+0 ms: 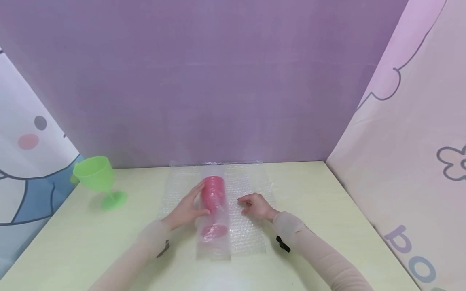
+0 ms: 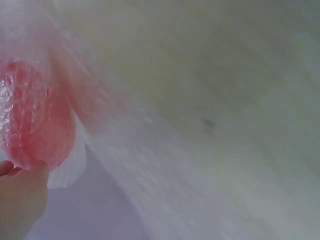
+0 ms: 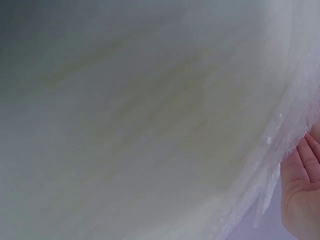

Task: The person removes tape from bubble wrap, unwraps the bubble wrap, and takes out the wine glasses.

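Note:
A pink goblet [image 1: 213, 194] lies on its side within a fold of clear bubble wrap [image 1: 247, 234], its round foot [image 1: 214, 231] toward the near edge. My left hand [image 1: 187, 208] grips the wrapped goblet from the left, fingers along its far side and thumb nearer. In the left wrist view, the fingertips touch the wrap over the pink bowl [image 2: 40, 115]. My right hand [image 1: 257, 206] is over the right part of the sheet, thumb and index finger apart. Its fingers [image 3: 305, 160] meet the wrap in the right wrist view.
A green goblet [image 1: 95, 178] stands upright at the table's left. A purple backdrop [image 1: 218, 89] rises behind the pale table [image 1: 316, 202], and printed panels [image 1: 411, 153] flank both sides. The wrap's far edge reaches the back of the table.

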`<move>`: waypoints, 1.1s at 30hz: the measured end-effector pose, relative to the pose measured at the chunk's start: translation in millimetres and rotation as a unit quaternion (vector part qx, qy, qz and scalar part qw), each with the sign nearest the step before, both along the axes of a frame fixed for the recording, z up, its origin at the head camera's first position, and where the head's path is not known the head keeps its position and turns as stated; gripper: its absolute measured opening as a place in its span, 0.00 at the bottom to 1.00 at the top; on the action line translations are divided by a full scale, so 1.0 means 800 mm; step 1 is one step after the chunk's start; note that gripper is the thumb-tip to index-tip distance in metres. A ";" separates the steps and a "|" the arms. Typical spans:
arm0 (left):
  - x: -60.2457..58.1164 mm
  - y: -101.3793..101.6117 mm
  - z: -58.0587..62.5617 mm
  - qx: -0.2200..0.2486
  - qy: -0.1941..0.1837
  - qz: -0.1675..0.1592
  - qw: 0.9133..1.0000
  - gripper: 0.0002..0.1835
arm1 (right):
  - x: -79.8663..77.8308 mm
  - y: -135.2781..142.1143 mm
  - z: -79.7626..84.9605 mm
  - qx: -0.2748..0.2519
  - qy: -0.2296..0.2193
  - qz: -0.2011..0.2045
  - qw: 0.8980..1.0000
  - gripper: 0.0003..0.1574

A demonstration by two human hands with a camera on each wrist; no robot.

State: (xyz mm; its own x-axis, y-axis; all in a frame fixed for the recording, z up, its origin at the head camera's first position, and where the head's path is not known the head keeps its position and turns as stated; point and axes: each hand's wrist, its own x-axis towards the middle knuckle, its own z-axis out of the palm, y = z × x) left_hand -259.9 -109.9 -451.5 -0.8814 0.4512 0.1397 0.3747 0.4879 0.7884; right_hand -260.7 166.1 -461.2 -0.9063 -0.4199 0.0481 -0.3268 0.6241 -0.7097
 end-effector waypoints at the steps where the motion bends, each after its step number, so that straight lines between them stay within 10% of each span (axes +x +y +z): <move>1: 0.000 -0.003 -0.001 0.000 -0.002 0.003 1.000 0.52 | 0.000 0.001 -0.001 0.000 0.003 0.003 1.000 0.27; 17: 0.010 -0.029 0.001 -0.031 0.006 0.002 0.999 0.46 | 0.000 -0.003 -0.001 0.005 -0.023 -0.031 0.999 0.27; 26: 0.077 -0.007 0.048 -0.039 -0.035 -0.026 0.998 0.42 | -0.001 0.000 -0.001 -0.008 -0.021 -0.029 0.999 0.26; 33: 0.114 0.008 0.047 -0.077 -0.055 -0.055 0.994 0.51 | -0.003 -0.001 -0.003 -0.004 -0.007 -0.013 1.000 0.25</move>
State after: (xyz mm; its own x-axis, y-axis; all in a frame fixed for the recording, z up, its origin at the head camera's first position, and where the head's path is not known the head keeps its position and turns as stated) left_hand -168.7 -103.1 -413.7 -0.8319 0.5539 -0.0325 0.3485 0.5671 0.7463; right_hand -263.0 165.2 -463.6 -0.9173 -0.3963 0.0387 -0.3010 0.6263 -0.7191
